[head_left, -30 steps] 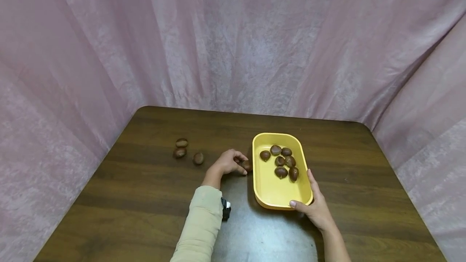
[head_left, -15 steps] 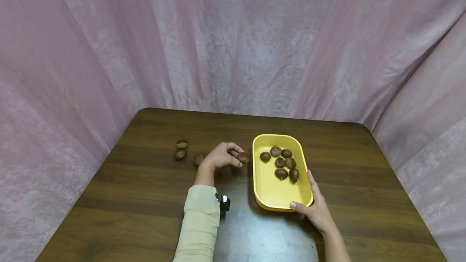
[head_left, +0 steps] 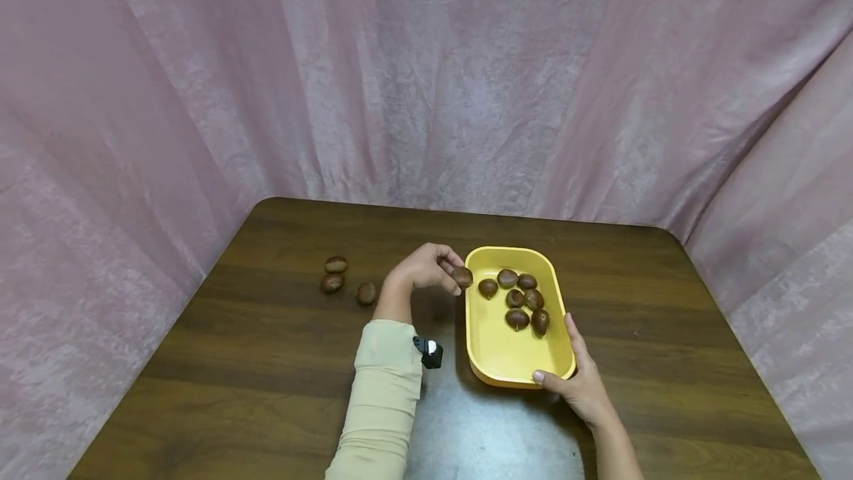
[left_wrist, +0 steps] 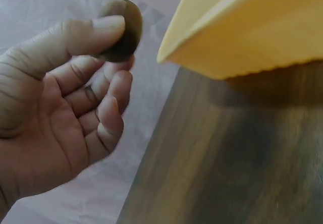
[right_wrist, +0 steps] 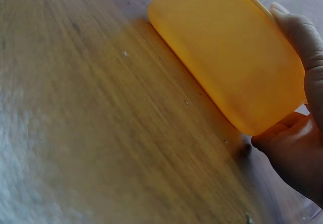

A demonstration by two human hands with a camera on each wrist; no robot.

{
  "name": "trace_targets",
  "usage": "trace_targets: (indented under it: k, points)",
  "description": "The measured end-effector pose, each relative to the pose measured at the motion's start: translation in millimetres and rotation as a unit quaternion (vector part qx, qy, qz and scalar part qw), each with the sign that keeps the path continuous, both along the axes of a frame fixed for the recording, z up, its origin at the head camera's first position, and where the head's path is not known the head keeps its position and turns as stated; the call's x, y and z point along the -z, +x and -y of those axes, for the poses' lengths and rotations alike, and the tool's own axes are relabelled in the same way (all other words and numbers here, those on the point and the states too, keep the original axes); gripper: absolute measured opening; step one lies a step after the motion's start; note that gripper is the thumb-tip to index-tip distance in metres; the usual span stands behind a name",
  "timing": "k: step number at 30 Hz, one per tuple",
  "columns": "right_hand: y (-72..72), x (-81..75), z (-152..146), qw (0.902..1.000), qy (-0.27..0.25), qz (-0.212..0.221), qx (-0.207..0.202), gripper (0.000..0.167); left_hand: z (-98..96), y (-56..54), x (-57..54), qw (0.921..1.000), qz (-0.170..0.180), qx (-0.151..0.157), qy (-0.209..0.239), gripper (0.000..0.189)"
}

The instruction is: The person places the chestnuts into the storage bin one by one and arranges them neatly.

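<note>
My left hand [head_left: 424, 268] pinches a brown chestnut [head_left: 462, 277] between thumb and fingers, at the left rim of a yellow plastic tray [head_left: 496, 354]. In the left wrist view the chestnut [left_wrist: 127, 28] is held up beside the tray wall [left_wrist: 252, 37], the other fingers loosely curled below it. My right hand [head_left: 583, 390] grips the tray's near right corner, thumb on the rim and fingers along the side. The right wrist view has the thumb [right_wrist: 298, 32] at the rim and fingers under the corner. Several chestnuts [head_left: 517, 318] lie in the tray's far half.
Three more chestnuts lie on the dark wooden table [head_left: 266, 361] left of my left hand: two close together, the nearer one [head_left: 332, 283] included, and a single chestnut [head_left: 366, 293] by my wrist. A pink curtain [head_left: 466, 80] hangs behind the table.
My left hand has picked up the chestnut from the table beside the tray, lifted it and brought it to the tray's left rim. My right hand keeps its hold on the corner.
</note>
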State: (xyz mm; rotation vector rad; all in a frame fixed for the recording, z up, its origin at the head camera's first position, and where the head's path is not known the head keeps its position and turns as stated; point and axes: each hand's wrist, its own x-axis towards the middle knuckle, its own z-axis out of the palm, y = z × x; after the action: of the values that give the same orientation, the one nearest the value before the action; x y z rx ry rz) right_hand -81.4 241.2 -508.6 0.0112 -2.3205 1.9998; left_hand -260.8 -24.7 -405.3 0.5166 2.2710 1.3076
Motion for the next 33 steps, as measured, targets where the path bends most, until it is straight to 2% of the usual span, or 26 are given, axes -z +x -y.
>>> trace_targets:
  k: [4,8,11,15,18,24,27,33]
  points:
    - [-0.5,0.6,-1.2,1.0000,0.004,0.002,0.002,0.107,-9.2,-4.5,-5.3,0.9993,0.037,0.007,-0.009,0.038]
    - [-1.0,0.7,-2.1,1.0000,0.007,0.000,0.005,0.107,-22.4,-9.9,-6.8,0.9972,0.073,0.000,-0.013,0.039]
    - [-1.4,0.8,-2.6,1.0000,0.007,-0.003,0.005,0.107,-33.5,-13.2,-7.9,0.9960,0.085,-0.005,-0.026,0.039]
    - [-1.9,1.4,-2.9,1.0000,0.007,-0.005,0.003,0.107,-47.7,-16.1,-10.9,0.9953,0.080,-0.003,-0.053,0.038]
    - [-2.2,1.7,-3.0,1.0000,0.006,-0.005,0.004,0.107,-57.6,-18.5,-11.5,0.9946,0.086,0.000,-0.058,0.037]
    - [-2.2,2.4,-3.4,0.9999,0.007,-0.006,0.005,0.107,-74.3,-22.0,-4.6,0.9911,0.131,0.002,-0.023,0.039]
    - [-2.0,3.1,-3.3,0.9999,0.008,-0.007,0.006,0.107,-81.8,-22.1,1.6,0.9896,0.140,0.013,-0.030,0.038]
    - [-2.3,4.4,-2.1,0.9999,0.006,-0.009,0.002,0.107,-94.3,-16.5,13.8,0.9897,0.118,0.020,-0.078,0.036]
